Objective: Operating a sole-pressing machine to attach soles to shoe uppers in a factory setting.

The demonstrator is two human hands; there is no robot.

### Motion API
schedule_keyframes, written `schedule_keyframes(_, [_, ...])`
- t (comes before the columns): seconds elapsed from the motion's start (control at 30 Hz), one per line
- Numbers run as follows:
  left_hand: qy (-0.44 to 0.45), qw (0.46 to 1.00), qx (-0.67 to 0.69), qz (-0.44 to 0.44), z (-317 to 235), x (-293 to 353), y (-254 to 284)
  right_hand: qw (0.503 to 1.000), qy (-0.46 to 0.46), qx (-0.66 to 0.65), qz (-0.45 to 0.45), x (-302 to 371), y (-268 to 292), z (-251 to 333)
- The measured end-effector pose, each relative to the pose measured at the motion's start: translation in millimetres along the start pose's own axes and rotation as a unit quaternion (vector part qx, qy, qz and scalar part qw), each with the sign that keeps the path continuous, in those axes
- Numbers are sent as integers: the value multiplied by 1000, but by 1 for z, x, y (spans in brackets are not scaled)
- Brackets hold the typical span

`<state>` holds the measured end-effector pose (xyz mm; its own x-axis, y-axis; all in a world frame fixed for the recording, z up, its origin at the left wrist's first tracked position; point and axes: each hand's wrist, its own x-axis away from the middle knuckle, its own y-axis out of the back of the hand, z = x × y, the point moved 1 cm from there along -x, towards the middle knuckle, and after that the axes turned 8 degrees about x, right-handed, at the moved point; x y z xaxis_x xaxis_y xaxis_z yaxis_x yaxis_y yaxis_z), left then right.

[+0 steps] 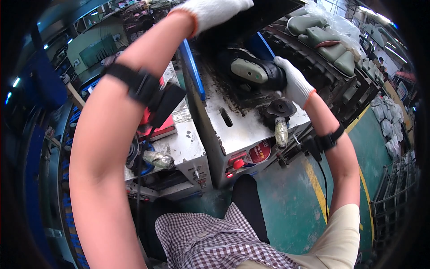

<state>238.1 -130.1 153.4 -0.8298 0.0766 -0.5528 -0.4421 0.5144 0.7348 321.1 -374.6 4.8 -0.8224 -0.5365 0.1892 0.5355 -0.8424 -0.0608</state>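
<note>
My left hand (219, 14), in a white knitted glove, is raised at the top edge, against a dark panel (268, 15) over the machine. Its fingers run toward the right, partly cut off and unclear. In the dark recess below the panel lies a black shoe (271, 74) with its pale grey-green sole (247, 71) showing. My right hand (294, 83), gloved too, closes round the shoe's right end. Just below that hand, a black knob (281, 106) sits above a handle wrapped in shiny foil-like material (281, 132) on the machine's white top (242, 132).
At the machine's front is a red switch (238, 163). A second white machine (188, 148) with another wrapped handle (158, 159) stands to the left. Grey-green shoe lasts (331, 47) fill a rack at right. Yellow lines (316, 186) mark the green floor (286, 193).
</note>
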Motion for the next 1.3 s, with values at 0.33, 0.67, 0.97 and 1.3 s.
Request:
schedule_keyframes(0.33, [236,786,569,-46,-95,309,-54,944,248,-82,202,139,-89,-45])
schedule_keyframes(0.67, [185,693,561,-413,-103,487,-46,885,237,6,401,209,-251,-149])
schedule_keyframes(0.97, [234,845,-57,-478,-104,595,13,870,208,100,436,238,-311,-191])
schedule_keyframes(1.3, [420,745,-40,-516,-65,673,37,931,176,101,304,217,-247,-230])
